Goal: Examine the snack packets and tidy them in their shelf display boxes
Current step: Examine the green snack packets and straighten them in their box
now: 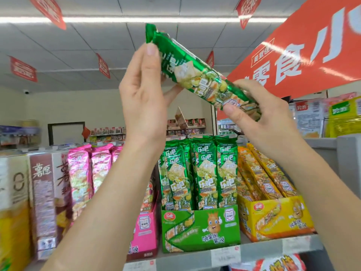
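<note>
You hold one green snack packet (195, 75) up at about 12 o'clock in your view. It lies on a slant, with its crimped top end toward 11 o'clock and its lower end toward 4 o'clock. Your left hand (142, 98) pinches the upper part: the thumb is pressed flat on the printed front near the top seal, and the fingers are out of sight behind the film. Your right hand (259, 118) grips the lower end, with the thumb across the front and the other fingers curled over the edge from behind. Straight below, at 6 o'clock, the green display box (201, 227) sits on the shelf (259, 249) with a row of matching green packets (207, 173) standing upright in it, faces forward. Just beside it at 4 o'clock is the yellow display box (273, 218), whose yellow packets (261, 173) lean back toward the left. On the other side, at 7 o'clock, your left forearm partly hides the pink display box (146, 231); the pink packets (84, 169) rise behind the arm. Tall brown-and-white cartons (43, 192) stand at 9 o'clock. A red banner (312, 45) with large white characters hangs at 2 o'clock, just behind your right hand, and a white price label (225, 257) is fixed to the shelf edge under the green display box.
</note>
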The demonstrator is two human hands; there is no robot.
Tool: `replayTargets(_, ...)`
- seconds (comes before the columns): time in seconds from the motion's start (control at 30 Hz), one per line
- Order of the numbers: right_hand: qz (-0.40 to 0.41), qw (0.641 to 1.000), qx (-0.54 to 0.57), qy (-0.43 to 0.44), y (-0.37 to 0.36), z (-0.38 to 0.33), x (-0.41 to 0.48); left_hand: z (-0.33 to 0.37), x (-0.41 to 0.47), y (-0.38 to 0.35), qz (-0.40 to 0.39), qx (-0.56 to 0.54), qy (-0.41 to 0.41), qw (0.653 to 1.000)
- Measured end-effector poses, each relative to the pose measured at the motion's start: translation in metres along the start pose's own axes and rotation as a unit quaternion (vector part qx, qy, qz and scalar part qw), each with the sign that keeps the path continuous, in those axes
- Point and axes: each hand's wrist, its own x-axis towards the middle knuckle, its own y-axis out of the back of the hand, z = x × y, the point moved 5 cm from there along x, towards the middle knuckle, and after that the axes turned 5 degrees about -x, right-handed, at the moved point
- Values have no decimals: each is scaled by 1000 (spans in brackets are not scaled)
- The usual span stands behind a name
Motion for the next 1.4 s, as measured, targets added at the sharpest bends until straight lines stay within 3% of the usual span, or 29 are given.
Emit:
replayTargets(0.1, 12, 999, -49, 9, 17, -7, -26, 2, -7, -4, -1, -38, 46, 998)
replayTargets(0.27, -24, 999, -8, -30, 23, -17, -86, 0, -35, -17, 26, -24, 72, 997)
replayTargets(0.43, -67, 982, 148, -97, 23, -19, -134, -12, -67, -33, 42, -6, 109, 993)
replayTargets(0.5, -78, 952, 249, -163, 22, -17, -151, -19, -80, -38, 41, -11, 144, 989)
replayTargets(0.63, -116, 838, 446, -292, 17, -21, -186, -34, -115, -50, 35, -76, 204, 975)
replayTargets(0.83, -144, 750, 531, -369, 22, -12, -225, -41, -162, -64, 77, -95, 240, 963)
replayTargets(0.93, -147, 713, 562, -392, 26, -9, -237, -43, -182, -73, 61, -71, 257, 962)
replayTargets(1.1, -174, 725, 542, -389, 29, -5, -250, -44, -206, -76, 55, 5, 268, 962)
replayTargets(1.23, -221, 795, 435, -361, 45, 0, -257, -36, -210, -72, 119, 52, 225, 966)
replayTargets(1.33, -251, 815, 414, -320, 52, -9, -261, -33, -211, -72, 154, 40, 209, 965)
replayTargets(1.4, -227, 836, 394, -306, 54, -16, -264, -35, -215, -75, 158, 32, 221, 962)
